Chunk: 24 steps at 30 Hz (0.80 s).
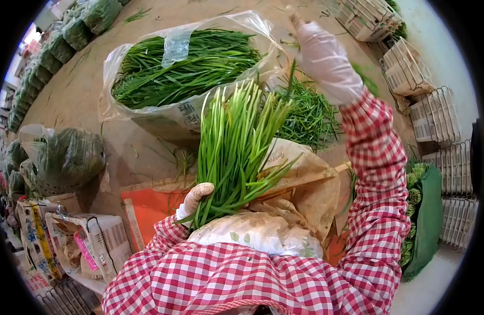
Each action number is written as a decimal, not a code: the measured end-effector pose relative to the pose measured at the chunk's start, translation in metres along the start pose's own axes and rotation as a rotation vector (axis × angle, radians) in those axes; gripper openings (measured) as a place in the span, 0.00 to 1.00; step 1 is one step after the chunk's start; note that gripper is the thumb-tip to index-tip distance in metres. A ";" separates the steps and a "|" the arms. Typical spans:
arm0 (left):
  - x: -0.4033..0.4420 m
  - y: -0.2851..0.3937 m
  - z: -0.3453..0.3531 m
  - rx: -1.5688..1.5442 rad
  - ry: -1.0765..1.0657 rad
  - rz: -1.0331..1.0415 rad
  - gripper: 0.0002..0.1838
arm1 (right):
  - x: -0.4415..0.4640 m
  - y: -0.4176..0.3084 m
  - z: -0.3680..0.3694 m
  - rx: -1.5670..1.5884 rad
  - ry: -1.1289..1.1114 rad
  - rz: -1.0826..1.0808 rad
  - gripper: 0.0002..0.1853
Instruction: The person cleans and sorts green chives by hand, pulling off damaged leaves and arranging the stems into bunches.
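A thick bunch of garlic chives (231, 152) stands over my lap, its pale stem ends pointing away from me. My left hand (196, 199), in a pale glove, is shut around the leafy lower part of this bunch. Out to the upper right, my gloved right hand (323, 60) is raised with a finger stretched out, apart from the bunch. A few thin scraps show beside its fingertips. Beyond the bunch, a clear plastic bag (147, 113) is filled with more garlic chives (194, 65). Loose green trimmings (310, 113) lie on the floor below my right hand.
Plastic crates (407, 65) line the right side, near a green-wrapped bundle (426, 220). Packed bags of greens (76, 157) sit at left, with more rows behind. Another crate (89, 244) stands at lower left. Brown paper (305, 184) and an orange sheet (142, 212) lie around my lap.
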State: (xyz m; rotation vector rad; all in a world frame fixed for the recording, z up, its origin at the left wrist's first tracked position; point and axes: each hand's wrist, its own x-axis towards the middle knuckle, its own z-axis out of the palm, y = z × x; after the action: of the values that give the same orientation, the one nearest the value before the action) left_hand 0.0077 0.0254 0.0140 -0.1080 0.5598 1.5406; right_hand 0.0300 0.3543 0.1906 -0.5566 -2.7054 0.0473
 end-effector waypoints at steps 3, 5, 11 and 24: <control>0.007 -0.002 -0.020 0.020 0.016 -0.009 0.38 | -0.013 -0.020 0.002 0.266 -0.279 0.060 0.12; 0.006 -0.002 -0.018 0.041 0.033 -0.027 0.38 | -0.021 -0.040 -0.005 0.425 -0.641 0.107 0.16; -0.002 0.002 -0.012 0.182 -0.024 0.021 0.24 | -0.043 -0.049 0.013 0.843 -0.655 0.125 0.21; 0.015 0.005 0.045 -0.228 -0.025 0.268 0.38 | -0.049 -0.058 -0.034 0.879 -0.255 -0.144 0.04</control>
State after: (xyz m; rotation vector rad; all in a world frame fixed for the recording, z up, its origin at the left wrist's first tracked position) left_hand 0.0139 0.0574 0.0484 -0.1934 0.3878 1.8626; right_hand 0.0623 0.2808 0.2112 -0.0817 -2.5791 1.2574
